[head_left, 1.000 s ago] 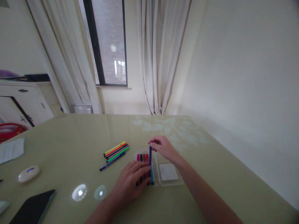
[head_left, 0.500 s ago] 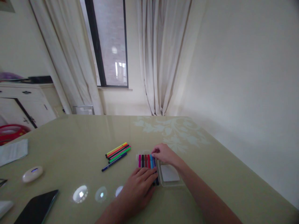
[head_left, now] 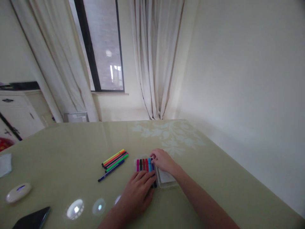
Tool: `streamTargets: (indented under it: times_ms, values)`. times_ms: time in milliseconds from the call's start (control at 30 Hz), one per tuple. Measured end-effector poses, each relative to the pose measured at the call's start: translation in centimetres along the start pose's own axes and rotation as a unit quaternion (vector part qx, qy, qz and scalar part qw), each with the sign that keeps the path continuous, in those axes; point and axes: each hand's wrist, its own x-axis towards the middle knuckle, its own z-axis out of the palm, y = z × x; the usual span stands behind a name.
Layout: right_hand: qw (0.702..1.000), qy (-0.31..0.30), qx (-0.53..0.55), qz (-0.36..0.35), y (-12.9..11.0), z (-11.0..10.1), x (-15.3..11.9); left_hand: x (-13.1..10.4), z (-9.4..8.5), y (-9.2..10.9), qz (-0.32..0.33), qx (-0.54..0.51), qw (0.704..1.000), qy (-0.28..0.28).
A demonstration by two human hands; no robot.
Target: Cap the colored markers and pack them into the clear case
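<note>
A clear plastic case (head_left: 166,183) lies open on the table, its lid side to the right with a pale card in it. Several capped markers (head_left: 143,163) in pink, black, red, blue and purple lie side by side in its left part. My left hand (head_left: 140,190) lies flat over their lower ends, fingers stretched out. At the top of the purple marker is my right hand (head_left: 162,160), its fingers bent together; whether they grip anything is hidden. Left of the case, a loose group of markers (head_left: 114,160) in yellow, orange, black, pink, green and blue rests slanted on the table.
At the left lie a white oval device (head_left: 18,192), a dark phone (head_left: 32,218) and a sheet of paper (head_left: 5,164). The glossy table (head_left: 71,143) shows round light reflections near my left arm. A wall borders its right side.
The whole view has shifted, moving the table items left in the picture. My right hand has drawn slightly back off the blue and purple marker tops. My left hand still covers the lower ends.
</note>
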Motion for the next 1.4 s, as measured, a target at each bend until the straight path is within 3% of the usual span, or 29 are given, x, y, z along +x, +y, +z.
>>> streamTargets:
  times_ms: [67, 133, 233, 300, 367, 500, 767, 867, 967, 1067, 1133, 1267, 1400]
  values:
    - [1.000, 0.024, 0.016, -0.011, 0.0, 0.4, -1.3, -0.1, 0.0, -0.8, 0.015, 0.019, 1.000, 0.009]
    - [0.997, 0.053, 0.047, -0.012, 0.0, 1.3, -3.0, -0.3, -0.6, -2.1, -0.016, 0.049, 0.998, 0.038]
    - [0.991, 0.100, 0.087, -0.027, 0.2, 2.7, -5.5, -0.9, -2.3, -4.7, -0.178, 0.133, 0.971, 0.091]
    - [0.989, 0.098, 0.105, -0.038, 0.3, 3.2, -6.5, -1.4, -3.5, -6.3, -0.270, 0.192, 0.940, 0.082]
    - [0.988, 0.091, 0.123, -0.037, 0.2, 3.1, -6.7, -1.9, -4.4, -7.4, -0.320, 0.222, 0.920, 0.050]
    - [0.982, 0.096, 0.161, -0.038, -0.1, 2.3, -6.4, -2.5, -4.5, -8.1, -0.349, 0.216, 0.912, 0.005]
    - [0.962, 0.158, 0.221, -0.033, -1.2, 2.4, -6.7, -3.0, -2.6, -8.4, -0.320, 0.179, 0.930, 0.025]
    - [0.956, 0.169, 0.236, -0.047, -1.8, 2.9, -6.8, -3.0, -2.3, -7.9, -0.298, 0.172, 0.938, 0.026]
    - [0.950, 0.165, 0.257, -0.056, -2.4, 3.2, -7.0, -2.2, -2.0, -6.3, -0.265, 0.143, 0.949, 0.095]
    - [0.927, 0.133, 0.348, -0.043, -2.9, 3.4, -7.2, -0.9, -0.9, -3.7, -0.203, 0.030, 0.965, 0.164]
    - [0.898, 0.104, 0.426, -0.045, -3.3, 3.4, -7.1, -0.2, 0.0, -1.9, -0.165, -0.054, 0.969, 0.178]
    - [0.856, 0.082, 0.509, -0.028, -3.5, 3.1, -6.8, 0.2, 0.3, 0.2, -0.196, -0.178, 0.950, 0.164]
    - [0.828, 0.127, 0.545, 0.025, -2.5, 2.2, -6.3, -0.1, -0.2, 0.7, -0.207, -0.218, 0.946, 0.123]
